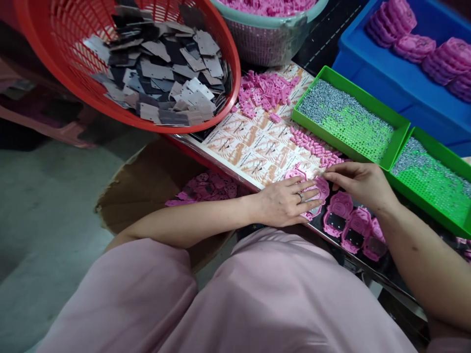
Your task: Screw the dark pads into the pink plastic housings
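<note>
My left hand (289,202), with a ring on one finger, lies with its fingers spread over a pink plastic shell (323,188) at the table's front edge. My right hand (358,182) is at the shell's upper right side, thumb and forefinger pressed together; whatever is between the fingertips is too small to make out. Small pink cylindrical pieces (314,146) lie just beyond both hands. To the right, under my right forearm, several pink shells with dark plates (338,213) stand in a row.
A red basket (235,63) of grey and black plates stands at upper left. Pink parts (265,93) are heaped beside it. Green trays (399,142) of screws, a blue bin (386,73) with stacked pink shells and a pale green-rimmed basket (265,37) stand behind. A box (128,196) sits below the table.
</note>
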`<action>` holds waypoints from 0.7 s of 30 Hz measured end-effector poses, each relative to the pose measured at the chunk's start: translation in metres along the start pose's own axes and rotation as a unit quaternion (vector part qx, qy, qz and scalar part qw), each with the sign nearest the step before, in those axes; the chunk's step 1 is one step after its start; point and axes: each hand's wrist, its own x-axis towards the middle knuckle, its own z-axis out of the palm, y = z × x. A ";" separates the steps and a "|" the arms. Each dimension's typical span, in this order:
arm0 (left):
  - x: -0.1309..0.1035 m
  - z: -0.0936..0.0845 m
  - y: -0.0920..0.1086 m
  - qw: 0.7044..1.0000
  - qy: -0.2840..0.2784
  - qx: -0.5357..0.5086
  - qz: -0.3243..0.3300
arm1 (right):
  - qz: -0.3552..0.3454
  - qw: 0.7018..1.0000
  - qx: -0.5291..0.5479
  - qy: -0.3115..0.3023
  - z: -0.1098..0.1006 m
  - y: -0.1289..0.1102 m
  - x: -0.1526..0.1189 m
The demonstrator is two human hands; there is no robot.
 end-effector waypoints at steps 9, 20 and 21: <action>0.001 -0.002 0.000 1.000 0.005 0.011 0.003 | -0.064 0.989 -0.125 0.051 0.020 0.004 0.010; 0.002 -0.002 0.000 1.000 0.010 0.010 0.002 | 0.023 0.958 -0.274 0.075 0.026 -0.004 0.006; 0.002 -0.002 0.000 1.000 0.009 0.010 0.001 | 0.032 0.957 -0.277 0.081 0.026 -0.004 0.006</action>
